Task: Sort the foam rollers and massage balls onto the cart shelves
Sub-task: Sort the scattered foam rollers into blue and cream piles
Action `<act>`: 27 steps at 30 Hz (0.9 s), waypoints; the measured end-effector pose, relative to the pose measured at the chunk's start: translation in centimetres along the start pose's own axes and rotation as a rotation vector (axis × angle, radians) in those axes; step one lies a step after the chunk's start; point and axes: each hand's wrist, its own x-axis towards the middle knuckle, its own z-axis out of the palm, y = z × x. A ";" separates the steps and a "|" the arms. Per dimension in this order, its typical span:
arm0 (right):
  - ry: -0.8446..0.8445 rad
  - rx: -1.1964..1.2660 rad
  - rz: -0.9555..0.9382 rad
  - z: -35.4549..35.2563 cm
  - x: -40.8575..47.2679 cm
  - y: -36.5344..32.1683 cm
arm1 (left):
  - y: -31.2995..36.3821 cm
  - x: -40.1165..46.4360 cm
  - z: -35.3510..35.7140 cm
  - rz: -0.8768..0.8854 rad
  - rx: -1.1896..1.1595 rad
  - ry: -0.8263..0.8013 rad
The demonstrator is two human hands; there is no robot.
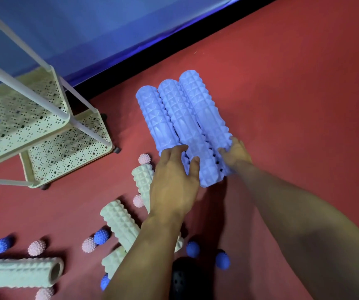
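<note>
Three blue foam rollers point(180, 124) lie side by side, touching along their lengths, on the red floor point(293, 87), their far ends pointing toward the blue wall point(87, 29) and their near ends between the person's two hands. The left hand point(174, 180) reaches in from the lower middle with the forearm stretched forward; its palm faces down, its fingers point(175, 151) spread straight over the near end of the leftmost roller and the thumb lies on the middle one, pressing rather than curling round. The right hand point(236, 153) comes in from the lower right on a long, extended arm and cups the near end of the rightmost roller from its outer side, fingers bent against the ridged foam; how far they wrap round it is hidden. Just left of the left wrist, pale green foam rollers point(120, 224) lie scattered at angles on the floor, one more point(20, 272) at the lower left edge. Spiky pink massage balls point(36, 247) and blue massage balls point(1, 244) are strewn among them. The cream cart point(50, 131), with perforated shelves and white posts, stands at the left, well apart from the blue rollers.
</note>
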 end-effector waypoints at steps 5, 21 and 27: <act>0.098 -0.160 -0.099 -0.9 -2.5 -1.4 | 0.8 -0.2 -0.2 0.012 -0.003 0.007; 0.130 -0.029 -0.777 -8.7 -28.6 -15.7 | 1.9 -7.3 -13.0 0.061 -0.075 0.207; 0.069 -0.138 -1.018 -7.1 -41.5 -22.6 | -3.4 -17.7 -25.6 0.031 -0.040 0.394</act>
